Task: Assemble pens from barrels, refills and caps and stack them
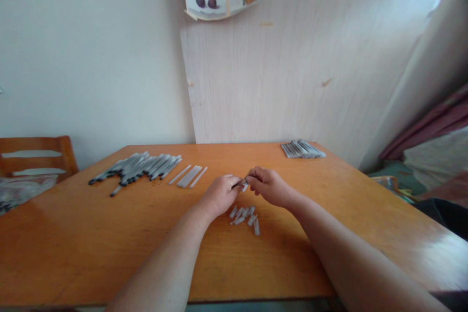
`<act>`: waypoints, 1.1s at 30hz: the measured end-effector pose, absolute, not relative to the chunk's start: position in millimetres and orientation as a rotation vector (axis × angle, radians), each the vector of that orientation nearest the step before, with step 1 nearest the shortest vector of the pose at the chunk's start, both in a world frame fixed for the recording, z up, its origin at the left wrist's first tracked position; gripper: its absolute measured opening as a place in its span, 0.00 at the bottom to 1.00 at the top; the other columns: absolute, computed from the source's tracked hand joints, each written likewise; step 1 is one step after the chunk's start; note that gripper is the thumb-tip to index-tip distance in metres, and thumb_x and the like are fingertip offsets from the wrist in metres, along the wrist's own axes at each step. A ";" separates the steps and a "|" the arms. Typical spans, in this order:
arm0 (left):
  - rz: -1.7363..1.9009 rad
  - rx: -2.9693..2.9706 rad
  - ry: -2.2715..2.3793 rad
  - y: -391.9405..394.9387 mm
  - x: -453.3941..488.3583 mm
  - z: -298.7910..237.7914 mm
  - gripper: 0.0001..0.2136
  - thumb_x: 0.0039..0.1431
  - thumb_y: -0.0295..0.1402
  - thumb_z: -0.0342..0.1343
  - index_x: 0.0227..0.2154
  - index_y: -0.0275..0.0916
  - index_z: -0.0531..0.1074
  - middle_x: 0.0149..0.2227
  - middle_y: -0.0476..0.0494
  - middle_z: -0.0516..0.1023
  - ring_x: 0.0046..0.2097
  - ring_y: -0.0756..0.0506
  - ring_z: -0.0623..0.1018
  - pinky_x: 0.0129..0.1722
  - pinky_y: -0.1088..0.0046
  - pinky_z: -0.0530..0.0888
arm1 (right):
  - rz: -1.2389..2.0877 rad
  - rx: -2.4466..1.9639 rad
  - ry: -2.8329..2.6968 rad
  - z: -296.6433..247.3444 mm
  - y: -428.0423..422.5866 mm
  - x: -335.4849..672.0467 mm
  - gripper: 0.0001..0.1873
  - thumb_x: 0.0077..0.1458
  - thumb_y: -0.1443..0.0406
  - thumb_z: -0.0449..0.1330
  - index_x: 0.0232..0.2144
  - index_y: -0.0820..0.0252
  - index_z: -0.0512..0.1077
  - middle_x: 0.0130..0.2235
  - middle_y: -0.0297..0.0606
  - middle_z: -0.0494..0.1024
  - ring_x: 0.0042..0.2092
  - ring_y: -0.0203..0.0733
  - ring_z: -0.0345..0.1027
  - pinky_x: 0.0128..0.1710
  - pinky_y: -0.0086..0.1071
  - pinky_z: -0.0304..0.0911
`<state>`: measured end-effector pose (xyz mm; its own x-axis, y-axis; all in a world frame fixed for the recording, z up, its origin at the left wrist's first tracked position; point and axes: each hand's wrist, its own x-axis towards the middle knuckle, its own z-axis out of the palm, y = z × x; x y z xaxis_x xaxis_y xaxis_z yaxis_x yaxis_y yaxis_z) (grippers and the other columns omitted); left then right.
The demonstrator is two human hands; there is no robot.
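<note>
Over the middle of the table, my left hand [222, 194] and my right hand [268, 185] meet, fingers pinched together. Between them is a slim dark pen [240, 182], mostly covered by the fingers; both hands grip it. A small whitish piece [245, 187] shows just under my right fingertips, perhaps a cap. Several short clear pen caps [240, 215] lie loosely on the table below the hands. To the left of my left hand rest several whitish translucent tubes [189, 175], side by side.
A large heap of clear pens with black ends [141, 166] covers the back left of the wooden table [146, 248]. A neat row of pens [302, 149] lies at the far right corner. A wooden chair [36, 151] stands left; the wall [256, 92] rises behind.
</note>
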<state>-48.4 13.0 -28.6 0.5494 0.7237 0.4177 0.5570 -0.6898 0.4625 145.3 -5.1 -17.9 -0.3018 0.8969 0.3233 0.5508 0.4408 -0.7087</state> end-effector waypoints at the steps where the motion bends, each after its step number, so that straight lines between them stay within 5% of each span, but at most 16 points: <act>1: 0.862 2.513 1.060 12.7 -48.4 -28.5 0.13 0.63 0.37 0.48 0.33 0.39 0.75 0.31 0.45 0.75 0.36 0.47 0.73 0.34 0.74 0.65 | 0.607 -1.225 -1.996 -17.9 -5.3 144.8 0.13 0.61 0.59 0.51 0.30 0.61 0.69 0.25 0.35 0.73 0.25 0.32 0.64 0.25 0.26 0.55; 12: 0.890 2.485 1.026 10.7 -46.0 -27.9 0.13 0.63 0.37 0.48 0.34 0.39 0.76 0.31 0.45 0.75 0.35 0.47 0.73 0.35 0.74 0.66 | 0.556 -1.255 -1.984 -20.6 -2.5 144.1 0.27 0.64 0.50 0.43 0.22 0.59 0.64 0.18 0.32 0.67 0.22 0.33 0.60 0.25 0.27 0.53; 23: 0.866 2.466 1.074 12.8 -47.7 -25.3 0.13 0.62 0.37 0.48 0.32 0.38 0.75 0.30 0.45 0.75 0.35 0.47 0.73 0.34 0.74 0.65 | 0.620 -1.184 -1.980 -17.4 -3.3 149.7 0.09 0.58 0.61 0.55 0.34 0.61 0.70 0.29 0.35 0.75 0.27 0.33 0.65 0.26 0.25 0.56; 33: 0.852 2.501 1.044 11.8 -47.0 -28.9 0.12 0.63 0.37 0.48 0.33 0.39 0.75 0.30 0.45 0.75 0.35 0.48 0.73 0.35 0.75 0.65 | 0.482 -1.244 -2.086 -14.5 -7.2 145.1 0.18 0.63 0.57 0.48 0.24 0.59 0.66 0.22 0.34 0.71 0.25 0.33 0.62 0.26 0.27 0.53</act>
<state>-47.0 11.8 -28.9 0.5600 0.7215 0.4073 0.5436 -0.6909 0.4765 145.1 -7.2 -14.5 -0.3354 0.8764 0.3454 0.6359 0.4812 -0.6034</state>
